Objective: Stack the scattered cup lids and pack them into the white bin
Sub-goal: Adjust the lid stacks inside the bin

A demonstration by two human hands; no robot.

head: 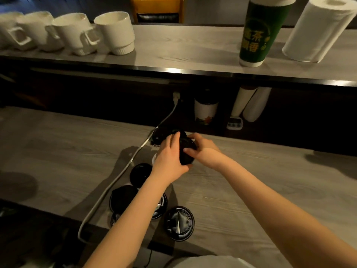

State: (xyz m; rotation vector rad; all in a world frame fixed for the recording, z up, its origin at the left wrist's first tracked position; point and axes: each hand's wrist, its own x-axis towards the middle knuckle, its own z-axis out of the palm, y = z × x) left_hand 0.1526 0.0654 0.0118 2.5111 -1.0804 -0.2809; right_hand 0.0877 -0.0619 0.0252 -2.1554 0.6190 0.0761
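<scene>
1. The long grey counter (260, 180) fills most of the view, and all the lids are on it or just over it
2. A higher shelf (183, 45) runs along the back, above the counter
3. A big white paper roll (318, 29) stands on the right end of the shelf
4. A tall green cup (258, 33) with yellow writing stands just beside the paper roll, on its left
5. Four white mugs (116, 33) sit in a row on the left end of the shelf
6. The left hand (170, 157) is curled round the left side of a stack of black lids (186, 151)
7. The right hand (202, 149) grips the other side of the same stack, so both hands hold it together near the back of the counter
8. Some loose black lids (179, 223) lie flat on the counter close to the person, under and beside the left arm
9. A thin white cable (116, 180) runs across the counter, just left of the loose lids
</scene>
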